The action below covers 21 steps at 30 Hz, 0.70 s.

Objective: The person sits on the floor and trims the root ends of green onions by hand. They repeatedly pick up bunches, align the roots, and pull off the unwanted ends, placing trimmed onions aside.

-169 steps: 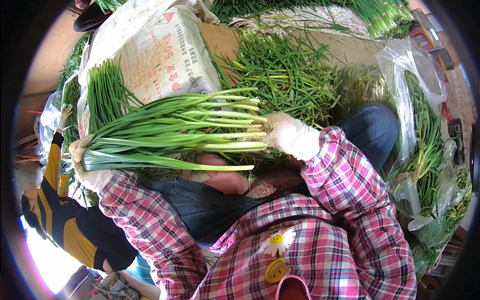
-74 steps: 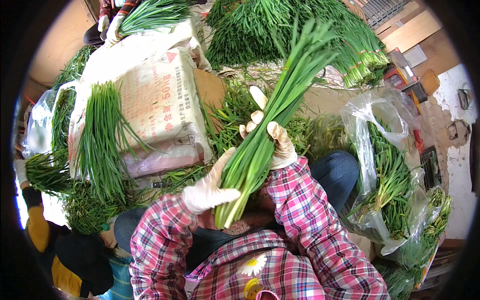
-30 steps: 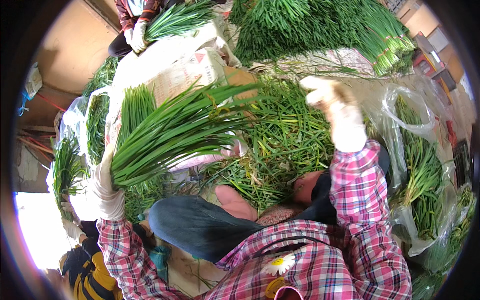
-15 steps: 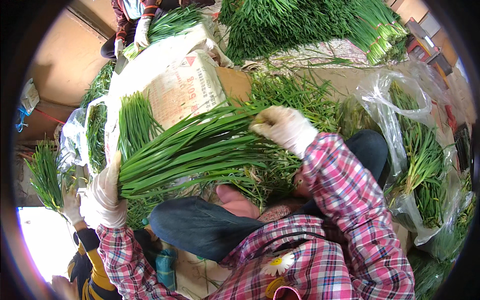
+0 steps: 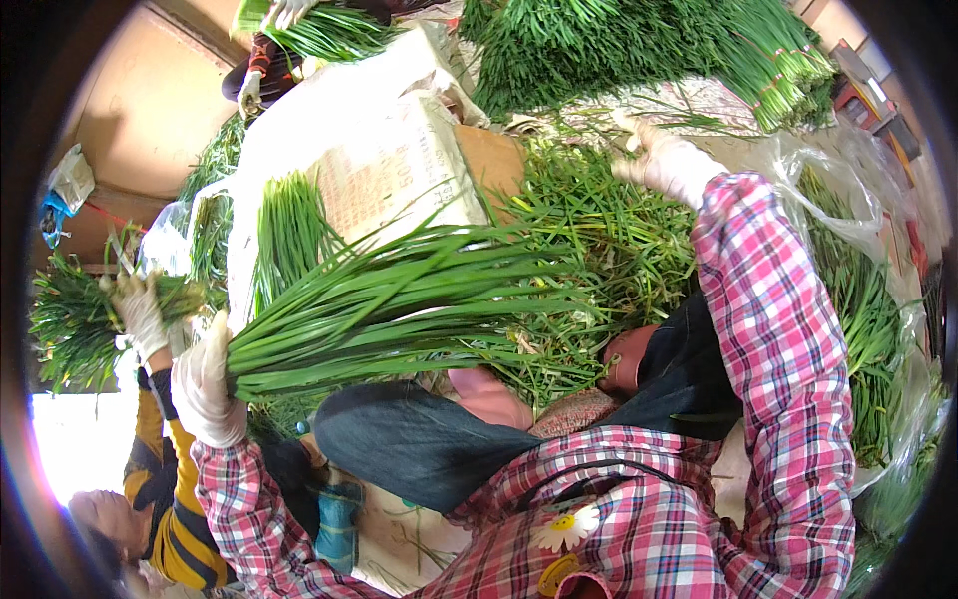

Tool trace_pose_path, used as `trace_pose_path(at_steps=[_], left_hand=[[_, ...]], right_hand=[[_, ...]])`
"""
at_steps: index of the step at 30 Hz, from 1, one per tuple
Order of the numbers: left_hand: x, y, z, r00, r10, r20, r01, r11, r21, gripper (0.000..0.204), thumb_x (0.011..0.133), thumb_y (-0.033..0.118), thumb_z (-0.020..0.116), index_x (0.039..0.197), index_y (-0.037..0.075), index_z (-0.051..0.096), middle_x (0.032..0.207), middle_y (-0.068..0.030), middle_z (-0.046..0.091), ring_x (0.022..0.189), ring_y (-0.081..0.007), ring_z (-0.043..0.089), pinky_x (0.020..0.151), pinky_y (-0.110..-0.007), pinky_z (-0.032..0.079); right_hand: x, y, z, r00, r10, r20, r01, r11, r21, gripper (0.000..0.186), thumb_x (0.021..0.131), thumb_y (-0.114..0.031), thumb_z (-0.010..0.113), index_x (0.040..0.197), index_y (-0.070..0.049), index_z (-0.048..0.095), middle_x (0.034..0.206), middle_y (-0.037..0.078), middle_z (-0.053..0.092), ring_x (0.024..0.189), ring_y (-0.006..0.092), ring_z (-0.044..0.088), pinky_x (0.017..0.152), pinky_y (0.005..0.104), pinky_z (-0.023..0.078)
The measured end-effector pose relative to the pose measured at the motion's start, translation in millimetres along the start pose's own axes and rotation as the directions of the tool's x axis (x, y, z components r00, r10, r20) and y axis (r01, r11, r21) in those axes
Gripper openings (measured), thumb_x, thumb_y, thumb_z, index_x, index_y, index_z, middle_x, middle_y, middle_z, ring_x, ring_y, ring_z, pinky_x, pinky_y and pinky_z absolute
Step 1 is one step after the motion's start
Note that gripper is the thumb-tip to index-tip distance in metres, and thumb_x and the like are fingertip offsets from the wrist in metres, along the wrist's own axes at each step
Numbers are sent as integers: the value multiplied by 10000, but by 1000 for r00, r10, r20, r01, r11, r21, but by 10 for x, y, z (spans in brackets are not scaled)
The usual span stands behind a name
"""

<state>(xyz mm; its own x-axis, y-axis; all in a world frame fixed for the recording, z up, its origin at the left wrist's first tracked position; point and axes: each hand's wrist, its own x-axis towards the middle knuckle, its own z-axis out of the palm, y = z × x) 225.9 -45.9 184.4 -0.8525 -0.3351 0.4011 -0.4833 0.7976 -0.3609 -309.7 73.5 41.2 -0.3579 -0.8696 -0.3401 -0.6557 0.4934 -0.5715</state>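
A bunch of garlic chives [image 5: 389, 309] with long flat green leaves fans out to the right over my lap. My left hand [image 5: 208, 384], in a white glove, is wrapped round its left end, with the thumb pointing up. Away to the right, my gloved right hand [image 5: 664, 160] is raised above the far edge of a heap of loose leaves [image 5: 599, 230]. Its fingers are apart, and I make out nothing in them. Behind the held bunch, a smaller bunch of chives [image 5: 286, 235] rests against a white woven sack [image 5: 389, 165].
Bundled chives [image 5: 589, 60] are piled at the back. Clear plastic bags [image 5: 848, 225] with more chives stand at the right. At the left, a co-worker's gloved hand [image 5: 140, 314] holds greens; another person's hand [image 5: 287, 10] grips a bunch at the top. My bent knees [image 5: 399, 439] frame the heap.
My right hand has left the leaves of the bunch and moved right and away, its fingers opening. My left hand keeps its hold. The far person's bunch has been lifted.
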Motion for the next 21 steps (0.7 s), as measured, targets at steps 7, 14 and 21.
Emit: trace_pose_path(at_steps=[7,14,21], left_hand=[[602,283,108,982,184,52,-179,979,-96,553,692,12,620,1236,106,590,901,-37,661,747,-217,635,665,-343,483],[1143,648,288,935,310,175,-293,949,-115,504,787,115,569,1288,156,524,948,-9,659,810,-173,646,714,-311,503],[1476,1062,655,939,344,-3,-330,899,-288,404,808,117,566,1205,166,505,957,-24,660,850,-200,668,692,-329,519]], right_hand=[[-16,-273,-5,995,-35,-96,-25,827,-562,356,928,-395,533,1028,-85,679,1001,138,667,968,292,633,849,391,496],[-347,-926,188,854,-468,-226,487,873,33,985,706,-354,793,1494,-120,249,1450,193,400,1337,271,404,1114,330,330],[-519,-1385,598,815,-530,233,390,800,456,1241,577,-455,855,1498,-29,141,1205,260,590,1083,330,600,935,342,470]])
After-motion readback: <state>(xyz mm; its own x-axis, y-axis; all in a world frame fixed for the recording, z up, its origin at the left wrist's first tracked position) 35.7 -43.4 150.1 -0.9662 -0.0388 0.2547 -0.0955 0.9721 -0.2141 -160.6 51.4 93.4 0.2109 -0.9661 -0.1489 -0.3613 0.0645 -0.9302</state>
